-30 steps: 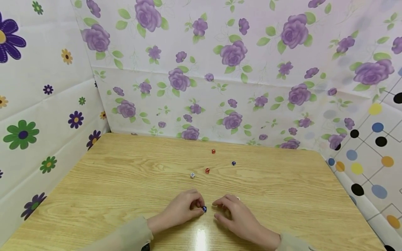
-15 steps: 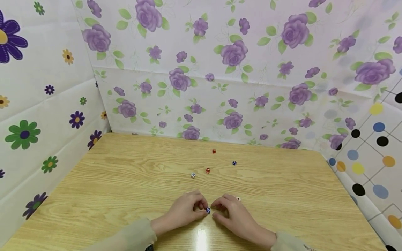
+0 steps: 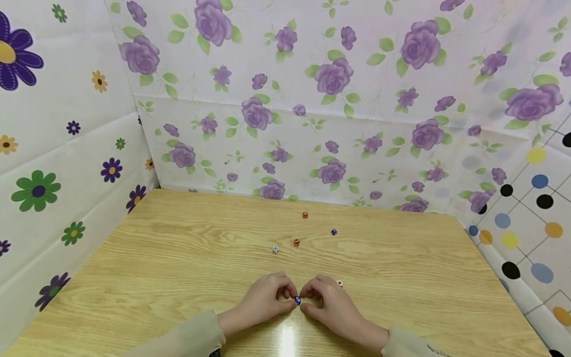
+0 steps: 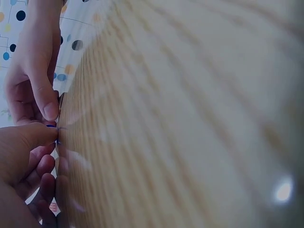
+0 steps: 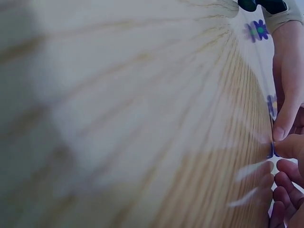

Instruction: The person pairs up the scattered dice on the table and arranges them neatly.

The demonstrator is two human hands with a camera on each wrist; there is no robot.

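Note:
A small blue die point(image 3: 297, 300) with white pips is between the fingertips of both hands, low over the near middle of the table. My left hand point(image 3: 266, 297) pinches it from the left with thumb and index finger. From the right, the thumb and index finger of my right hand point(image 3: 333, 308) close in on the same die and pinch it. In the left wrist view, only a sliver of the blue die point(image 4: 51, 126) shows between the thumbs. The right wrist view has it mostly hidden behind the right thumb point(image 5: 288, 147).
Farther back on the wooden table point(image 3: 196, 248) lie a white die point(image 3: 275, 250), two red dice, one nearer point(image 3: 296, 243) and one farther point(image 3: 305, 215), and another blue die point(image 3: 334, 232). A white die point(image 3: 340, 283) sits just behind my right hand. Patterned cloth walls point(image 3: 285, 124) surround the table.
My left hand has moved rightward with the blue die to the right hand's fingertips. The right hand has shifted slightly left, closing the gap. The other dice stay in place.

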